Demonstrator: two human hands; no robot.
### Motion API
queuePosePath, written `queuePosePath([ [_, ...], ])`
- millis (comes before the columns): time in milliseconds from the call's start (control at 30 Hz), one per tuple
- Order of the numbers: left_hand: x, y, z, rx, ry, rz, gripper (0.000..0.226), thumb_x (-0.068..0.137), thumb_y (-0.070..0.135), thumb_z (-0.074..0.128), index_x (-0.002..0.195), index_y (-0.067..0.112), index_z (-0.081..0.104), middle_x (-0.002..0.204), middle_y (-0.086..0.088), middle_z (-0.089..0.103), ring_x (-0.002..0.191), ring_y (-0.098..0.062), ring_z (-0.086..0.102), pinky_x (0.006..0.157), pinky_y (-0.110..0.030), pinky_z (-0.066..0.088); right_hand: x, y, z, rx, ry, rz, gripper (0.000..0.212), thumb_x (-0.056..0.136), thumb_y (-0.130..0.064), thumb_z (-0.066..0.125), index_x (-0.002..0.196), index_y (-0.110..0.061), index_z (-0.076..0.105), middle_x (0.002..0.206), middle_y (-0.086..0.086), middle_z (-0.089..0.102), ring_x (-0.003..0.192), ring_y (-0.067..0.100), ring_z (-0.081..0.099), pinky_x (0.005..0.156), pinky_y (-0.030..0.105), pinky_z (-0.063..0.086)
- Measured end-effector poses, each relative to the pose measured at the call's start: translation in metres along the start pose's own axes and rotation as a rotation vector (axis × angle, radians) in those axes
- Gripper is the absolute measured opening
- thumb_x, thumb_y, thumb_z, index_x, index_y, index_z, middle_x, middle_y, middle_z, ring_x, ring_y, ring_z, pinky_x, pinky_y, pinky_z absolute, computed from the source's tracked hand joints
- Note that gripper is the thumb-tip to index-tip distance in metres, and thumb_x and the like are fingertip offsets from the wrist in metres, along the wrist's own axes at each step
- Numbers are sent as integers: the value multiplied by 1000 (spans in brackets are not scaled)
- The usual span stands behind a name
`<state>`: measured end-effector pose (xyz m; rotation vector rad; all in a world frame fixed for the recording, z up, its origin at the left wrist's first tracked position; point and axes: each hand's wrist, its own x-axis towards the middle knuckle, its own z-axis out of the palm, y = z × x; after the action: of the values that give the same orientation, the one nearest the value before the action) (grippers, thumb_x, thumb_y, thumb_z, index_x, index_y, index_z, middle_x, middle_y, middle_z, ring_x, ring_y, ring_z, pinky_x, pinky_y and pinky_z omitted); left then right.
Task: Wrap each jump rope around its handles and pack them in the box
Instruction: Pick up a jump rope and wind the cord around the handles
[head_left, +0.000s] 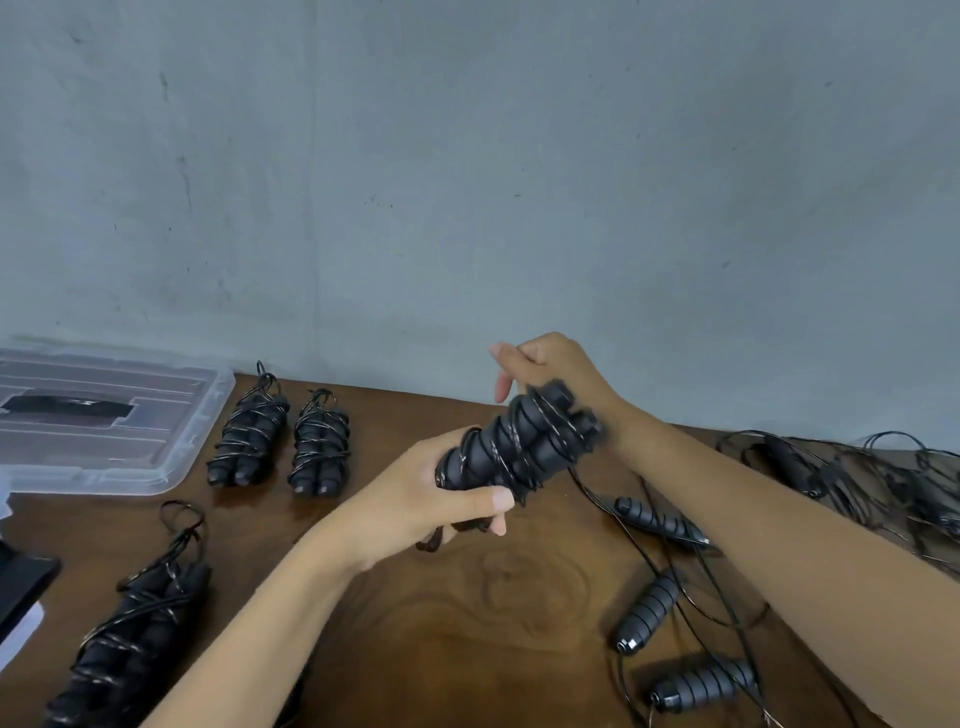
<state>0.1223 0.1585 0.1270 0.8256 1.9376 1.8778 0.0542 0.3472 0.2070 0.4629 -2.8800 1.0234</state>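
Note:
My left hand (431, 499) grips the near end of a pair of black ribbed jump rope handles (519, 441) held above the table, with thin black cord coiled round them. My right hand (550, 369) is at the far end of the bundle, fingers curled on the cord there. A clear plastic box (171, 457) lies at the far left of the table. Two wrapped bundles (249, 434) (319, 449) stand beside it. A third wrapped bundle (135, 623) lies at the near left.
Loose black handles (657, 519) (647, 610) (701, 683) with trailing cord lie on the wooden table (467, 623) at the right. A tangle of more ropes (857, 478) sits at the far right edge. A grey wall rises behind the table. A dark object is at the left edge.

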Motion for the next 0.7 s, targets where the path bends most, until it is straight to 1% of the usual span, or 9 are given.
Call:
queuePosePath([
  [33,1,-6,3,-89,36,20,35,93,37,76,114,12,63,89,-16,74,62,-16,57,54,-31,37,-3,5,3,1,13,-13,50,102,-27,53,61,-2,63,51,5,58,53,23,57,66,35,51],
  [100,4,-18,8,-295,144,12,49,88,51,77,112,12,61,90,-19,72,57,-21,38,54,-40,21,-12,11,4,-15,74,-14,54,101,-18,53,47,-22,54,48,-3,51,50,15,48,58,30,44],
  [167,6,-24,7,-462,257,-24,53,85,58,77,110,15,62,92,-18,70,61,-28,22,57,-44,12,-24,12,5,-14,150,11,65,108,-29,46,44,-30,58,43,-1,48,44,10,45,55,26,43],
  [233,8,-26,5,-589,346,-62,51,86,59,76,109,16,60,92,-15,68,58,-23,18,52,-36,13,-35,13,4,23,178,31,60,109,-39,42,56,-27,68,46,4,50,44,13,48,63,30,48],
  [367,8,-25,3,-642,457,-124,40,89,52,72,105,18,58,90,-15,67,51,-14,25,42,-22,19,-50,7,1,25,198,69,51,107,-41,44,69,-22,72,49,-2,53,46,7,48,62,24,45],
  [467,9,-24,6,-659,484,-149,40,88,51,70,107,18,58,89,-15,68,51,-14,24,42,-23,16,-61,-3,1,-5,187,62,46,106,-41,47,72,-24,73,55,0,62,53,11,58,71,20,48],
  [567,10,-27,7,-699,552,-192,38,90,51,72,105,19,60,88,-14,70,52,-14,25,41,-20,17,-69,-11,-1,-117,153,47,39,103,-40,54,73,-22,71,59,-7,65,62,9,64,79,23,50],
  [633,12,-27,7,-639,616,-220,32,92,48,72,103,19,63,89,-15,72,45,-13,33,39,-19,24,-76,-19,-6,-181,158,27,25,101,-38,59,84,-27,74,66,-16,67,73,2,66,81,23,52],
  [700,12,-24,6,-553,651,-215,27,95,40,73,107,17,66,93,-17,73,46,-13,54,42,-16,38,-80,-27,-10,-276,157,-10,17,100,-34,58,98,-30,74,79,-20,70,83,1,65,83,28,54],
])
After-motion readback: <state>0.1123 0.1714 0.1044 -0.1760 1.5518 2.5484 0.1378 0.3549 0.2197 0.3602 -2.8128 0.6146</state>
